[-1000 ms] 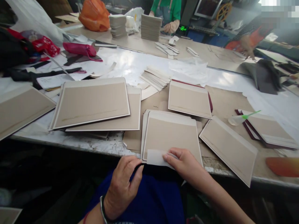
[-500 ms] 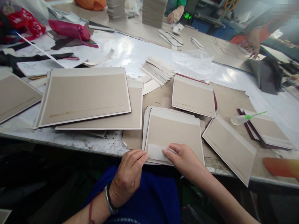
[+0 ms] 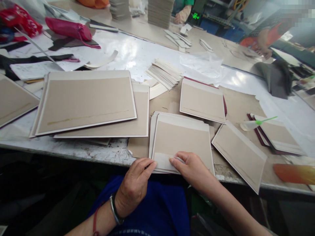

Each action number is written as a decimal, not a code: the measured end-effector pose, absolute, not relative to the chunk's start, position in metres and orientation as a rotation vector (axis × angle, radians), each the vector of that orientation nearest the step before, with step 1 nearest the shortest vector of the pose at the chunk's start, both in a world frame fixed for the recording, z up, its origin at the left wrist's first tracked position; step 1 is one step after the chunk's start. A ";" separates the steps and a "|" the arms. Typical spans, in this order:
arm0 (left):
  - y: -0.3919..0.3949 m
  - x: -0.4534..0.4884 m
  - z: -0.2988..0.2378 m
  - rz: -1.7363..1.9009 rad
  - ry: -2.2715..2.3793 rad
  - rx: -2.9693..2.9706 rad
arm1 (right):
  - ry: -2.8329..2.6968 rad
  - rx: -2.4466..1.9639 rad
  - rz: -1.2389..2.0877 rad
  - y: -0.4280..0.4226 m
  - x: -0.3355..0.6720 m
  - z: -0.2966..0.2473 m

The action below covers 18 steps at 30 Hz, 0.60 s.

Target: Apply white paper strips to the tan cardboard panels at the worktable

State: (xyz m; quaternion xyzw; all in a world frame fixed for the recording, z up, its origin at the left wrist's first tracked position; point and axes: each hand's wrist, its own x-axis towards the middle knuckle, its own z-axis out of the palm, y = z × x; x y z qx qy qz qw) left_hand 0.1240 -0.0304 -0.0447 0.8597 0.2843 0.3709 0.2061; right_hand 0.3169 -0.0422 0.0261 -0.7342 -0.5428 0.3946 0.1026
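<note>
In front of me, at the table's near edge, lies a small stack of beige boards with pale borders (image 3: 182, 136). A white strip (image 3: 161, 159) lies along the near edge of the top board. My left hand (image 3: 136, 183) is closed, thumb and fingers pinched at the strip's left end by the board's corner. My right hand (image 3: 193, 167) is closed too, its thumb on the strip and its fingers curled around the strip's lifted part. The strip's right end is hidden under that hand.
Larger beige boards (image 3: 86, 101) lie stacked at left, with more boards (image 3: 203, 101) at right. A bundle of white strips (image 3: 164, 74) lies behind. A clear bottle with a green nozzle (image 3: 249, 124) rests on boards at right, near an orange object (image 3: 294, 173). Other people work across the table.
Both hands stay at the strip, with the right thumb shifted slightly left along it. The whole view has shifted a little.
</note>
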 end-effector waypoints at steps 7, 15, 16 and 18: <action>-0.028 0.124 -0.039 1.053 0.805 2.384 | -1.600 -2.183 1.154 -0.042 0.316 0.027; -0.027 0.123 -0.043 1.048 0.770 2.423 | -1.608 -2.188 1.137 -0.043 0.317 0.025; -0.027 0.123 -0.043 1.047 0.766 2.428 | -1.607 -2.185 1.138 -0.043 0.317 0.025; -0.027 0.123 -0.044 1.047 0.760 2.437 | -1.608 -2.180 1.138 -0.043 0.317 0.025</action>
